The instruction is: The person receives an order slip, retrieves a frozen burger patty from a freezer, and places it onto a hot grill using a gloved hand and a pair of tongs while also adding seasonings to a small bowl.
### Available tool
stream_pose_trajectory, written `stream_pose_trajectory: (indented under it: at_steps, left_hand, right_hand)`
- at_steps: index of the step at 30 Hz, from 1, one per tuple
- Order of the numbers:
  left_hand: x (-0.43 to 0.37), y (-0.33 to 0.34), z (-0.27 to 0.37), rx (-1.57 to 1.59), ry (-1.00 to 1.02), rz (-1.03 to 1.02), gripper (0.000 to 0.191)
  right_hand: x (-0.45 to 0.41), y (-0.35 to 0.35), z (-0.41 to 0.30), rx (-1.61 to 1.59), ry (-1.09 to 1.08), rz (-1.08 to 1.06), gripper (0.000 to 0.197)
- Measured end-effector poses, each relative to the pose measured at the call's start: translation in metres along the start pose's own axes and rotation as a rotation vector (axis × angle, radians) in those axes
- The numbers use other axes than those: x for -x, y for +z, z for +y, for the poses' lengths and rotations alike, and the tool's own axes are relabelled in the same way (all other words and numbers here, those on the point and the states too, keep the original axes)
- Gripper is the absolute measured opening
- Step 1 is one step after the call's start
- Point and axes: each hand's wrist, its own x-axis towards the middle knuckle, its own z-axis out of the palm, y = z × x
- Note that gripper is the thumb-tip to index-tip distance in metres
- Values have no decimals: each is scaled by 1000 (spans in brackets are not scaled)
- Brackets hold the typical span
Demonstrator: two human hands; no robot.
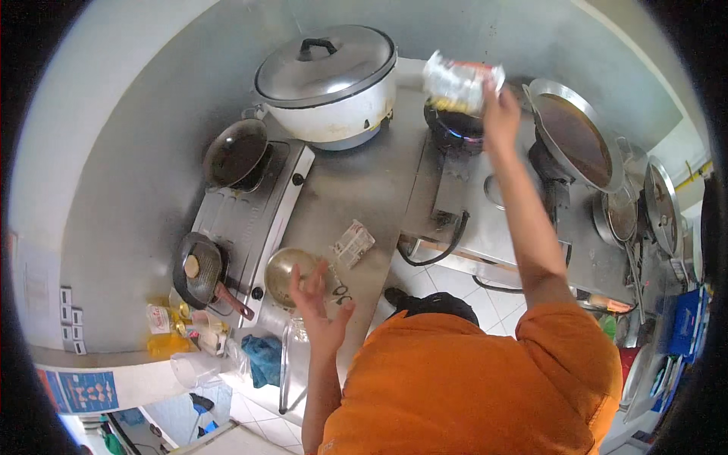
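With my right hand I grip a crinkled clear plastic packet with red print. It is held over a burner with a blue flame and a dark vessel, and yellowish stuff shows at the packet's lower edge. My left hand has its fingers spread and holds nothing, above a round metal bowl. Beside that bowl, scissors and a printed packet lie on the steel counter. Whether the packet in my hand touches the vessel, I cannot tell.
Beyond the counter stands a large lidded rice cooker. A two-burner gas stove at left carries a wok and a grill pan. At right sits a wide pan of brown liquid. A black hose loops at the counter's edge.
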Motion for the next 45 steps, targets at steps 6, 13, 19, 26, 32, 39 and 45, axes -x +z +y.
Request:
stream_pose_trajectory:
  at_steps: [6,13,19,26,32,39,45]
  left_hand:
    - [17,-23,-18,-19,-143,75,90]
    - [46,-49,-31,-63,-167,239,86]
    - [73,-61,-46,-87,-215,385,78]
    - [78,-49,-48,-215,-200,380,63]
    - [87,-48,-58,-338,-332,330,54]
    - [82,-42,-94,65,-408,509,35]
    - [84,-41,-63,30,-304,660,14]
  right_hand:
    - [-178,-11,82,959,-413,45,48]
    - [-187,25,60,1008,-250,8,42]
    - [-5,90,-4,515,-834,-222,26]
    - [270,139,139,915,-635,-1171,56]
    - [324,166,159,844,-635,-1662,94]
    - [336,118,20,102,-375,-1516,63]
    - [364,103,-34,-104,-456,-1397,52]
